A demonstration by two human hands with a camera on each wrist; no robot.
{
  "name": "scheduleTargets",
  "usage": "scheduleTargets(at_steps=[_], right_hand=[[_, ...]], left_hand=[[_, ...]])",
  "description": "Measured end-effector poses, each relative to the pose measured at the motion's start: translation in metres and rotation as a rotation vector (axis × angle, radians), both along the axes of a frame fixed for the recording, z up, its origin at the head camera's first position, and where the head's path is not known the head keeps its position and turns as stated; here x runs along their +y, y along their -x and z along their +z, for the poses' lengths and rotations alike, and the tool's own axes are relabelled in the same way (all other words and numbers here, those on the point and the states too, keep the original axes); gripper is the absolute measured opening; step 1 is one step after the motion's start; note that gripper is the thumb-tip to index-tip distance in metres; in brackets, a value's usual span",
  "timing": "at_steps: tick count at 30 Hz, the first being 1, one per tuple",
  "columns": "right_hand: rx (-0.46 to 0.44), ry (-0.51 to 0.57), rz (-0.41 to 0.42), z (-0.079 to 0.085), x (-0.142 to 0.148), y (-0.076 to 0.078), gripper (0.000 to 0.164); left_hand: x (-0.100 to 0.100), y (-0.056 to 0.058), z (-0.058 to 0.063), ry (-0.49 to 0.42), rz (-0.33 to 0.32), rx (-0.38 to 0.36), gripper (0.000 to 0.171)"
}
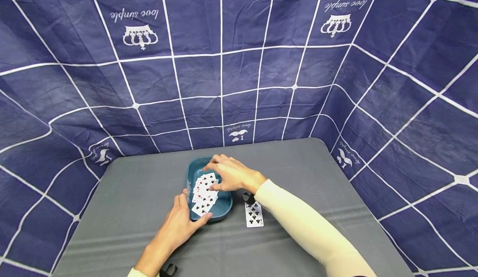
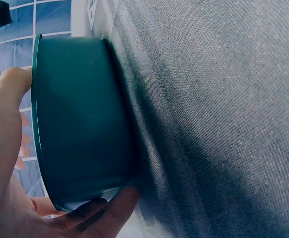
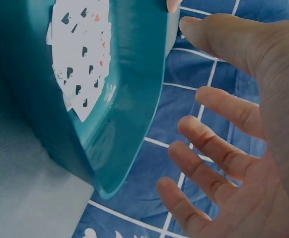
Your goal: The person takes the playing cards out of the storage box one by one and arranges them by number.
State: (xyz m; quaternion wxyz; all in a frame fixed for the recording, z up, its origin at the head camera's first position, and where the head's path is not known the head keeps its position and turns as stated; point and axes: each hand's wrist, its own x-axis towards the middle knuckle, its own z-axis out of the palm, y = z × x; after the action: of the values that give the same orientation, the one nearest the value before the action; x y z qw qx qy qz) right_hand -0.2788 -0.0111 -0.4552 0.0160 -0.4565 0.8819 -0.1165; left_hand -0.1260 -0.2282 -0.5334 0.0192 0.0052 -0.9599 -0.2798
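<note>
A teal plastic basin (image 1: 225, 206) sits on the grey table, holding a loose overlapping pile of playing cards (image 1: 203, 205); spades and red suits show. My left hand (image 1: 176, 223) grips the basin's near left corner. In the left wrist view its thumb meets the rim of the basin (image 2: 80, 109), while the fingers lie around the outer wall close to the tabletop. Over the basin's right side hovers my right hand (image 1: 233, 175), thumb and fingers spread. The right wrist view shows nothing held in that hand (image 3: 276, 114), with the cards (image 3: 82, 54) apart from it.
A single clubs card (image 1: 254, 217) lies face up on the table (image 1: 298, 173), right of the basin, under the right wrist's black strap mount (image 1: 249, 198). Blue cloth (image 1: 198, 78) with white lines hangs behind and beside the table.
</note>
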Motion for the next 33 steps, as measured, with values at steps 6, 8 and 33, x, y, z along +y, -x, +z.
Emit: scheduleTargets(at_steps=[6,8,33], right_hand=[[-0.054,-0.042,-0.02,-0.007,-0.017,0.008,0.067],[-0.078,-0.059,-0.03,-0.01,-0.023,0.011,0.067],[-0.236,-0.209,-0.126,-0.034,-0.047,0.035,0.076]], left_hand=[[0.001,-0.001,0.001,-0.013,0.003,-0.005,0.129],[0.001,-0.002,0.001,-0.015,0.002,-0.006,0.129],[0.001,-0.002,-0.002,-0.005,0.002,0.004,0.131]])
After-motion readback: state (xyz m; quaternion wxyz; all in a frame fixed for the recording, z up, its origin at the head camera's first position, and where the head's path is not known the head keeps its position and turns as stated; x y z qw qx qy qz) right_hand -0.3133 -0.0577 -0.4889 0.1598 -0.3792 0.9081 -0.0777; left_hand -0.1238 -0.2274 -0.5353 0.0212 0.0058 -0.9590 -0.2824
